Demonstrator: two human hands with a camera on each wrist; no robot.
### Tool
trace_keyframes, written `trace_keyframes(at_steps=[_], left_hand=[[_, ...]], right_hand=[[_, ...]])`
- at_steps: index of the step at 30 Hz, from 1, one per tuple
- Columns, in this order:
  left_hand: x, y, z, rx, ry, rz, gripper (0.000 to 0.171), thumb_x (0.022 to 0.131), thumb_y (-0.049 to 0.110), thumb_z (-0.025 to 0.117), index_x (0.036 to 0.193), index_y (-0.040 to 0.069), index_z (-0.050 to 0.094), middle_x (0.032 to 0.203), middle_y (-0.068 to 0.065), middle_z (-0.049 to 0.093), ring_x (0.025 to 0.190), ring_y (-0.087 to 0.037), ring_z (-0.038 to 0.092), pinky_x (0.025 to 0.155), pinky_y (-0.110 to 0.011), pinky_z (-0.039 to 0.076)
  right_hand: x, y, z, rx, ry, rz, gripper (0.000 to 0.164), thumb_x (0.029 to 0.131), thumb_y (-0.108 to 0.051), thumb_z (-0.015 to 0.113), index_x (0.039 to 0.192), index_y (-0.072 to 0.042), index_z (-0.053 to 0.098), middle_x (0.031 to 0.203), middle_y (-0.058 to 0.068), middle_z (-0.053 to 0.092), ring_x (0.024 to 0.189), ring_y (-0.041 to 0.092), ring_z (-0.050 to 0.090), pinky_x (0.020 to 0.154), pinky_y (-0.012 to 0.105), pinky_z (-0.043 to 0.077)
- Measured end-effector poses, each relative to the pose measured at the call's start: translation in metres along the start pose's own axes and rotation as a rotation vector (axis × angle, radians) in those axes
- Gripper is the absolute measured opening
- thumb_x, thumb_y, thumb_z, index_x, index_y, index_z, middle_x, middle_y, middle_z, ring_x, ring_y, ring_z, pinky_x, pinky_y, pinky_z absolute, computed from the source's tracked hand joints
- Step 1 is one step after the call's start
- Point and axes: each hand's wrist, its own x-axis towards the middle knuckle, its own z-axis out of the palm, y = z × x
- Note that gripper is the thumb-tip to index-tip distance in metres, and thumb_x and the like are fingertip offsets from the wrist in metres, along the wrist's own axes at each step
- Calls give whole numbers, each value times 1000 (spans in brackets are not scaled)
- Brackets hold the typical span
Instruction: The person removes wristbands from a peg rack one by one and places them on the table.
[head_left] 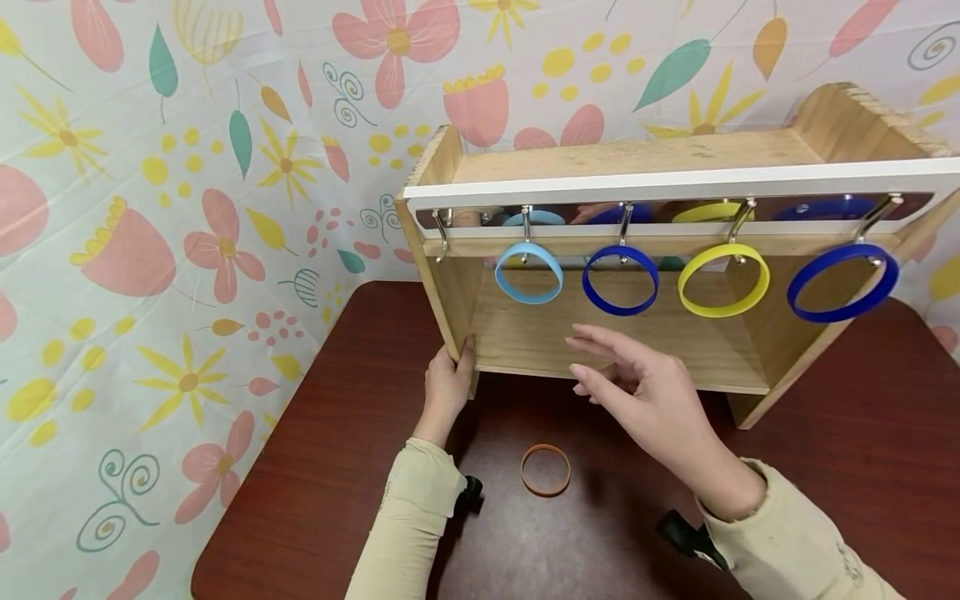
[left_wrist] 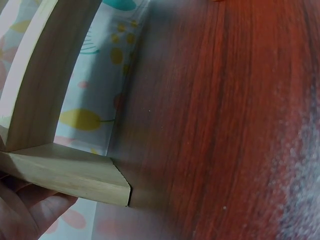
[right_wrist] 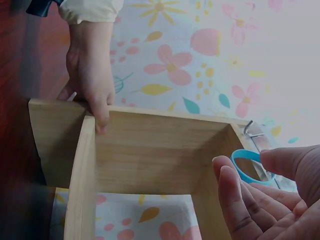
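1. I can read no words, brands or numbers in any of the three views.
2. My right sleeve (head_left: 787, 529) bears a small dark marking (head_left: 851, 567), too small for me to make out.
3. The black device (head_left: 681, 533) below that sleeve shows a pale patch (head_left: 711, 559); whether it carries lettering, I cannot tell.

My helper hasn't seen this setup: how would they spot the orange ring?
Find the wooden rack on the dark red table. The orange ring lies on the tabletop in front of it. It alone lies flat; the light blue ring, yellow ring and two dark blue rings hang from hooks.
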Motion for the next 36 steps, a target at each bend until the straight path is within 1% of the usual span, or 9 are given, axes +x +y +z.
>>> trace_keyframes(at_steps=[4, 11, 14, 22, 29, 33, 36], left_hand=[[0, 0, 0, 7, -1, -5, 33, 102, 37, 50, 92, 9, 64, 75, -7, 64, 62, -20, 60, 57, -35, 51], [1, -2, 2, 8, -1, -16, 33, 102, 39, 50, 92, 11, 64, 74, -5, 64, 61, -19, 59, 57, -35, 50], [1, -1, 1, 7, 4, -16, 34, 102, 39, 50, 90, 11, 63, 73, -5, 62, 61, -18, 59, 58, -35, 50], [0, 1, 0, 3, 10, -19, 35, 101, 41, 51, 91, 11, 64, 76, -5, 64, 64, -19, 61, 61, -37, 51], [1, 0, 0, -3, -7, -19, 33, 102, 39, 50, 95, 10, 65, 76, -6, 65, 62, -19, 60, 57, -35, 51], [1, 1, 0, -10, -10, -16, 33, 102, 38, 50, 95, 10, 65, 75, -6, 64, 60, -18, 59, 55, -34, 51], [1, 1, 0, -8, -5, -18, 33, 102, 39, 50, 94, 10, 65, 74, -5, 63, 60, -17, 59, 56, -34, 50]], right_hand=[[2, -1, 0, 18, -9, 13, 46, 92, -8, 68, 135, -18, 57, 121, 2, 67, 75, 13, 71, 59, 24, 53], [5, 0, 1, 34, -27, 32, 49, 93, -9, 67, 139, -15, 53, 125, 5, 64, 75, 10, 70, 59, 27, 54], [6, 0, 2, 47, -33, 41, 50, 93, -9, 67, 140, -14, 51, 127, 6, 63, 76, 12, 70, 60, 28, 55], [10, -1, 6, 68, -44, 54, 52, 94, -9, 67, 142, -10, 48, 129, 9, 62, 77, 17, 71, 61, 28, 55], [14, -1, 8, 65, -54, 67, 54, 95, -13, 66, 144, -8, 44, 132, 10, 60, 77, 12, 70, 62, 31, 56], [16, -3, 8, 65, -50, 83, 56, 95, -13, 66, 145, -5, 42, 132, 12, 59, 77, 15, 71, 62, 29, 56], [18, -4, 9, 64, -49, 87, 57, 95, -13, 66, 145, -4, 41, 131, 12, 60, 77, 15, 71, 62, 30, 56]])
